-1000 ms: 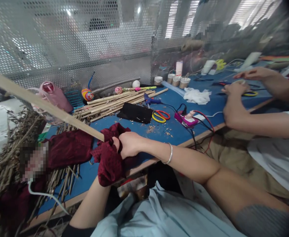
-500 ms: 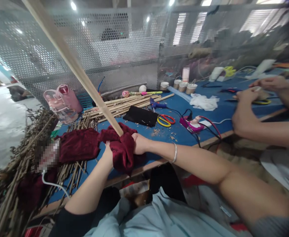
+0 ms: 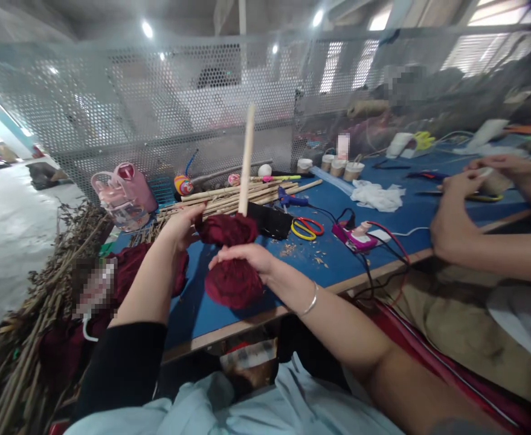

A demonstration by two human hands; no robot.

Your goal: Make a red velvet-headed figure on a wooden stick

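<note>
My right hand point(image 3: 242, 258) wraps round the neck of a bunched dark red cloth point(image 3: 233, 289), whose rounded end bulges below my fingers. A pale wooden stick point(image 3: 247, 160) rises nearly upright out of the cloth's gathered upper part. My left hand point(image 3: 184, 225) is at the left edge of that upper part, its fingers curled against the fabric; the fingertips are partly hidden. More dark red cloth point(image 3: 131, 272) lies to the left, behind my left forearm.
Beyond my hands lie wooden sticks point(image 3: 215, 199), a black cloth point(image 3: 269, 221), scissors point(image 3: 308, 228) and a blue glue gun point(image 3: 292, 198). A purple power strip point(image 3: 353, 237) trails cables. Dry stalks point(image 3: 52, 290) stand left; a pink bag point(image 3: 133, 190) sits behind. Another person's hands point(image 3: 467, 181) work at right.
The stick has swung from a leftward slant to nearly upright. My left hand has risen from below the cloth to its upper left side. The bundle now shows a rounded lower end.
</note>
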